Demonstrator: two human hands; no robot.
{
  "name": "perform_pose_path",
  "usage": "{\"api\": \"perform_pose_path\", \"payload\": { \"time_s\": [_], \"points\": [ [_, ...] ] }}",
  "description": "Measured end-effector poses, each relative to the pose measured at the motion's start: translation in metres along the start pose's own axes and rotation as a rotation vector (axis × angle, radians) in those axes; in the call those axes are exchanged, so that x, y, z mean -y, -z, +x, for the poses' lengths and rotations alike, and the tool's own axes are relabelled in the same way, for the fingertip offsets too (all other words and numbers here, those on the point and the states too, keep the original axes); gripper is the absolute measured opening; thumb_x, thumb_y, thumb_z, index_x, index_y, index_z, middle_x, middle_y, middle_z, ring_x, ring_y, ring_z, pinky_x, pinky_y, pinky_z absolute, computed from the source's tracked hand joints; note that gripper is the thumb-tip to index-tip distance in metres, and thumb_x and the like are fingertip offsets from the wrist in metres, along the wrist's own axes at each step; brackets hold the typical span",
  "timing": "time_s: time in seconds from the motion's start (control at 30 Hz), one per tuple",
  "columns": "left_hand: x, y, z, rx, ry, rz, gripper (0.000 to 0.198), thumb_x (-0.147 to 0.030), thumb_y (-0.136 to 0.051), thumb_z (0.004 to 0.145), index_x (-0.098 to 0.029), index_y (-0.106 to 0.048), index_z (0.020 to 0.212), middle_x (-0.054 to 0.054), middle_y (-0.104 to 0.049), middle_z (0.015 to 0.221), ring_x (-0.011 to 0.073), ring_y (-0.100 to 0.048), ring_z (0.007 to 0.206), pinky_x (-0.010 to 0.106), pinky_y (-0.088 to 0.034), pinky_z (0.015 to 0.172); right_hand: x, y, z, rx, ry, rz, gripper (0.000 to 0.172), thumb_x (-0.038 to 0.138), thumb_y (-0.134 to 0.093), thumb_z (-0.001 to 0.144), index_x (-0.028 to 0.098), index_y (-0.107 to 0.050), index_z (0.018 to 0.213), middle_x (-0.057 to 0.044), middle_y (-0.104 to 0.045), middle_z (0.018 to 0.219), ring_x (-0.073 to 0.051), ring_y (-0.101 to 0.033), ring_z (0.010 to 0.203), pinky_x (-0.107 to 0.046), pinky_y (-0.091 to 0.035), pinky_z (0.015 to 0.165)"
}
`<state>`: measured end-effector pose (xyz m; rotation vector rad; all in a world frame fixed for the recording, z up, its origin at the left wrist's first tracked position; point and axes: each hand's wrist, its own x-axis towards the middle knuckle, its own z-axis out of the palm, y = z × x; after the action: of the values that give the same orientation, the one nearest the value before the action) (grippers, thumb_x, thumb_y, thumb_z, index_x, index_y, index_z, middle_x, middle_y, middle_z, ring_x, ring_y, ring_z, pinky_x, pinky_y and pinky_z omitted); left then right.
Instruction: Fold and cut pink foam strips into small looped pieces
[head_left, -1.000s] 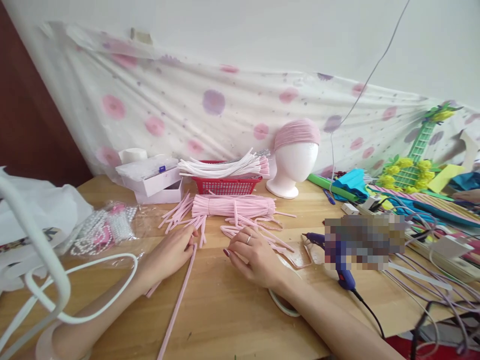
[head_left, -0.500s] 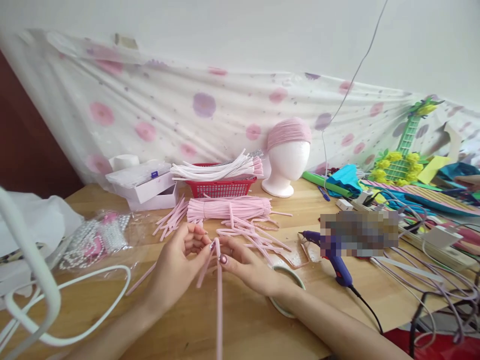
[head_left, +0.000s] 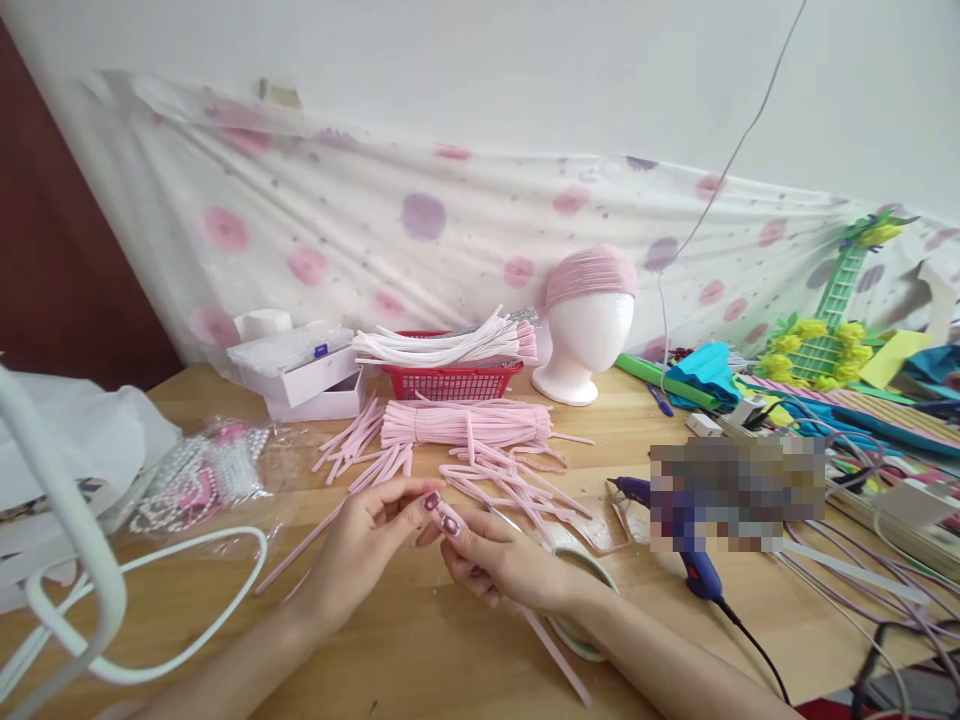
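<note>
My left hand (head_left: 358, 555) is closed in a pinch, its thumb and fingertips at the end of a pink pipe cleaner (head_left: 556, 655). Right beside it, my right hand (head_left: 506, 560) has its fingers curled round the same stem, thumb meeting the left thumb. The stem's long tail comes out below the right hand and slants down to the right over the table; the part between the fingers is mostly hidden. Just beyond the hands lie loose pink pipe cleaners (head_left: 517, 485) and a thick pink bundle (head_left: 465, 424).
Behind the bundle stands a red basket (head_left: 450, 384) of white and pink stems, beside a foam head (head_left: 589, 330) with a pink wrap. A blue glue gun (head_left: 697, 570) lies right, near cables. A pale ring-shaped thing (head_left: 609, 575) is partly under my right forearm. Bagged beads (head_left: 202, 480) lie left.
The pipe cleaner's tail, which hung straight down between the hands, now slants to the right below my right hand. My right fingers have curled inward. The view has shifted slightly.
</note>
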<state>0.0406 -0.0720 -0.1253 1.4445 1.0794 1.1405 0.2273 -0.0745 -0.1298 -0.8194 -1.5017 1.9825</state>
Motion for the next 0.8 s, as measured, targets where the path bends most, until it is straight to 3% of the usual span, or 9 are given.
{"api": "perform_pose_path", "payload": {
  "time_s": [0.17, 0.33, 0.47, 0.53, 0.67, 0.8],
  "points": [
    [-0.002, 0.008, 0.009, -0.071, 0.045, -0.043, 0.031, -0.044, -0.072, 0.071, -0.015, -0.074, 0.081, 0.002, -0.069, 0.067, 0.0150, -0.062, 0.062, 0.027, -0.055, 0.064, 0.000, 0.004, 0.003, 0.089, -0.143, 0.172, 0.047, 0.061, -0.049, 0.088, 0.015, -0.056, 0.086, 0.010, -0.025, 0.056, -0.005, -0.013, 0.044, -0.021, -0.010, 0.040],
    [-0.006, 0.020, 0.016, -0.114, -0.024, 0.027, 0.026, -0.040, -0.070, 0.075, -0.016, -0.074, 0.083, 0.003, -0.071, 0.070, 0.0169, -0.066, 0.064, 0.029, -0.058, 0.063, 0.002, 0.010, 0.004, 0.077, -0.146, 0.325, 0.034, 0.045, -0.066, 0.082, 0.017, -0.048, 0.074, 0.010, -0.025, 0.053, -0.005, -0.013, 0.044, -0.021, -0.008, 0.041],
    [-0.007, 0.029, 0.018, 0.085, -0.287, 0.320, 0.021, -0.032, -0.065, 0.082, -0.024, -0.074, 0.099, 0.005, -0.073, 0.094, 0.0193, -0.067, 0.086, 0.031, -0.056, 0.077, 0.006, 0.010, 0.002, 0.027, -0.143, 0.255, 0.035, 0.044, -0.067, 0.081, 0.017, -0.047, 0.072, 0.010, -0.025, 0.053, -0.005, -0.014, 0.045, -0.020, -0.007, 0.042],
    [-0.008, 0.032, 0.018, 0.203, -0.398, 0.487, 0.019, -0.029, -0.063, 0.084, -0.027, -0.075, 0.099, 0.004, -0.074, 0.096, 0.0193, -0.067, 0.090, 0.030, -0.053, 0.082, 0.007, 0.010, 0.002, 0.014, -0.177, 0.208, 0.036, 0.045, -0.066, 0.082, 0.017, -0.046, 0.070, 0.010, -0.024, 0.052, -0.005, -0.013, 0.045, -0.020, -0.007, 0.042],
    [-0.010, 0.037, 0.019, 0.330, -0.441, 0.582, 0.020, -0.028, -0.057, 0.089, -0.027, -0.076, 0.096, 0.002, -0.076, 0.085, 0.0170, -0.068, 0.077, 0.027, -0.051, 0.074, 0.007, 0.014, 0.002, 0.018, -0.213, 0.188, 0.034, 0.046, -0.058, 0.087, 0.017, -0.047, 0.071, 0.010, -0.024, 0.052, -0.005, -0.012, 0.044, -0.020, -0.007, 0.041],
    [-0.016, 0.043, 0.022, 0.389, -0.382, 0.609, 0.025, -0.030, -0.053, 0.091, -0.025, -0.077, 0.090, 0.001, -0.074, 0.075, 0.0165, -0.067, 0.072, 0.026, -0.049, 0.070, 0.008, 0.019, 0.003, 0.048, -0.236, 0.229, 0.029, 0.042, -0.054, 0.087, 0.018, -0.047, 0.074, 0.010, -0.027, 0.053, -0.005, -0.013, 0.043, -0.019, -0.008, 0.040]
  ]
}}
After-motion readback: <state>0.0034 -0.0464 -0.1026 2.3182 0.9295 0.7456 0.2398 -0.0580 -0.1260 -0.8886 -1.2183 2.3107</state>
